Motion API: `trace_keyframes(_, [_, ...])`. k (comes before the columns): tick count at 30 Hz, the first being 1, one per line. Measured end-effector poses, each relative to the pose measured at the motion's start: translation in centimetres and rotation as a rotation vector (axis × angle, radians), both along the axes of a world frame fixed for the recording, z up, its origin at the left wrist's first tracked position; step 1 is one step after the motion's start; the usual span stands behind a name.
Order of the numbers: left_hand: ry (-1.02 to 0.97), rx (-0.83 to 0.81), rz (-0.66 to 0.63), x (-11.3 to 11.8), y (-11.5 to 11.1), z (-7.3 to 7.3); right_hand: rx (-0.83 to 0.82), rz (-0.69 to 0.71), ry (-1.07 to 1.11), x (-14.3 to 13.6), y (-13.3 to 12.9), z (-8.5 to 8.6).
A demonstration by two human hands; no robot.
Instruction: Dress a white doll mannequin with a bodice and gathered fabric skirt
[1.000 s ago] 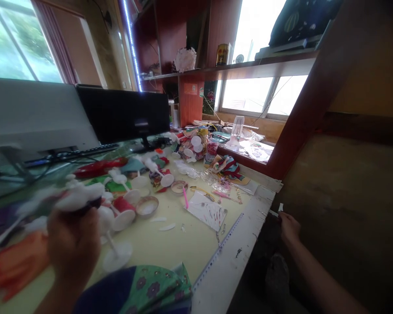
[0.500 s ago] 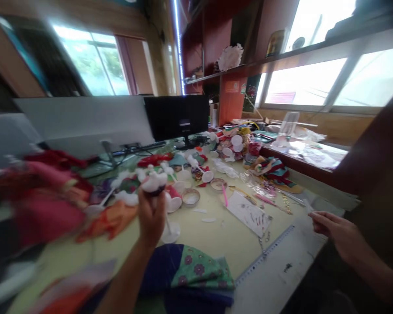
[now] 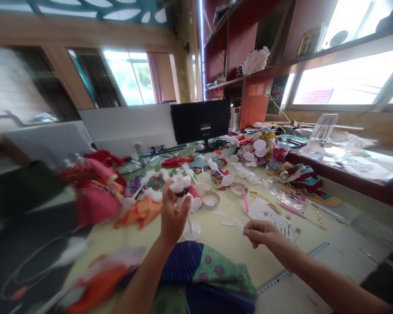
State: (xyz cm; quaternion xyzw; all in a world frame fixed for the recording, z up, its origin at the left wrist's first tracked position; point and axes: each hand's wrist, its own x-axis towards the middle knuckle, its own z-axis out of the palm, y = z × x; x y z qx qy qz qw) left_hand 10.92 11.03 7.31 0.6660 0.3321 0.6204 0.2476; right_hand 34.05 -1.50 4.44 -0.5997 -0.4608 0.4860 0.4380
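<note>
My left hand (image 3: 173,216) is closed round the upper part of a small doll-sized dress form with a white top (image 3: 180,182) and a dark band below it. Its white stand with a round base (image 3: 191,232) rests upright on the table. My right hand (image 3: 260,231) is out over the middle of the table, fingertips pinched on a thin, pale, translucent strip (image 3: 239,224). Below both hands lies a folded cloth (image 3: 212,266) in dark blue and flowered green. A white oval piece (image 3: 227,223) lies just left of the right hand.
Round dishes (image 3: 211,199), a pink stick (image 3: 245,200) and a white sheet with small dark pieces (image 3: 278,222) lie ahead. A ruler (image 3: 277,279) runs along the front right. Dressed doll forms (image 3: 96,187) stand left; monitors (image 3: 201,124) stand behind.
My right hand has moved left from the table's right edge to the middle, bringing the strip along. The view has turned left; my left hand keeps its grip on the dress form.
</note>
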Motion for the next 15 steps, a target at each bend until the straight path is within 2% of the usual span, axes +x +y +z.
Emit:
trace_keyframes(3, [0.023, 0.05, 0.151, -1.6, -0.9, -0.6, 0.036, 0.09, -0.032, -1.5, 0.7, 0.5])
trace_keyframes(6, [0.1, 0.154, 0.312, -3.1, -2.9, -1.3, 0.109, 0.15, -0.15, -2.5, 0.8, 1.1])
trace_keyframes(7, [0.18, 0.182, 0.294, -3.4, -3.8, -1.5, 0.151, 0.162, -0.229, -2.8, 0.8, 1.3])
trace_keyframes(10, [0.386, 0.155, 0.055, -3.0, -6.5, -1.6, 0.356, 0.168, -0.557, -3.8, 0.5, 1.9])
trace_keyframes(12, [0.435, -0.021, -0.071, -2.1, -7.9, -1.5, 0.565, 0.147, -0.773, -4.5, 0.3, 2.0])
trace_keyframes(15, [0.367, -0.468, -0.244, -0.4, -9.0, -1.4, 0.867, 0.093, -1.035, -5.3, 0.1, 1.8])
